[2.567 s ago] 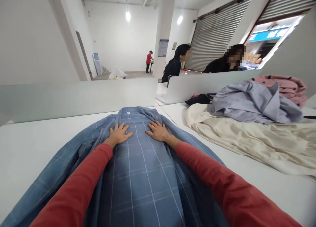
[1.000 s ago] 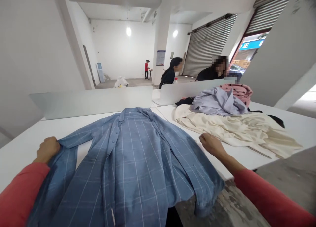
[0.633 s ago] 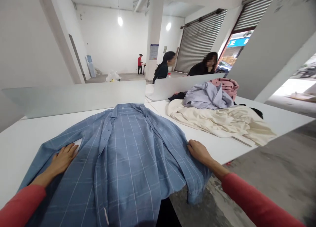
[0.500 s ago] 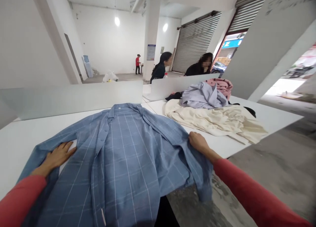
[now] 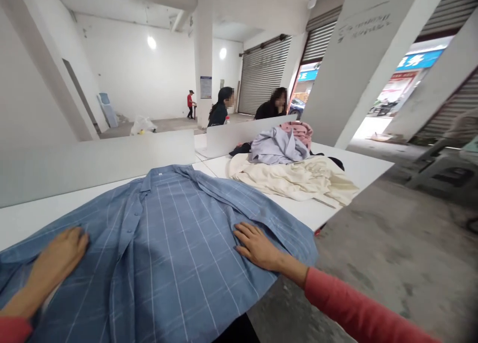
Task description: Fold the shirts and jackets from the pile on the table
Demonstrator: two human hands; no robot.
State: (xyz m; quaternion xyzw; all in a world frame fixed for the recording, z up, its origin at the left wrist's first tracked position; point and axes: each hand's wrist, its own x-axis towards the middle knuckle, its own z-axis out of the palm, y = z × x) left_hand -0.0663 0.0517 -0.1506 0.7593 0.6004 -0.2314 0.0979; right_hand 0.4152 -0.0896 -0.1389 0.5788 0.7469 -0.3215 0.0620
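A blue shirt [image 5: 179,243] with thin white checks lies spread on the white table, its front unbuttoned and its collar at the far side. My left hand [image 5: 61,256] rests on the shirt's left part near the sleeve, slightly blurred, with its fingers laid on the cloth. On the right side of the shirt, my right hand [image 5: 257,246] presses flat, fingers spread. The right sleeve lies beyond that hand, toward the table edge. The hem hangs over the near edge.
Right of the shirt are a cream garment [image 5: 291,176], a lavender garment [image 5: 278,146], a folded pink cloth [image 5: 298,133] and a thin metal object [image 5: 324,203]. A low frosted partition [image 5: 112,154] runs along the table's back. Two people sit beyond it; another stands farther away.
My right hand has let go of the right sleeve and moved left onto the shirt body. My left hand has shifted on the left side. The view has turned right.
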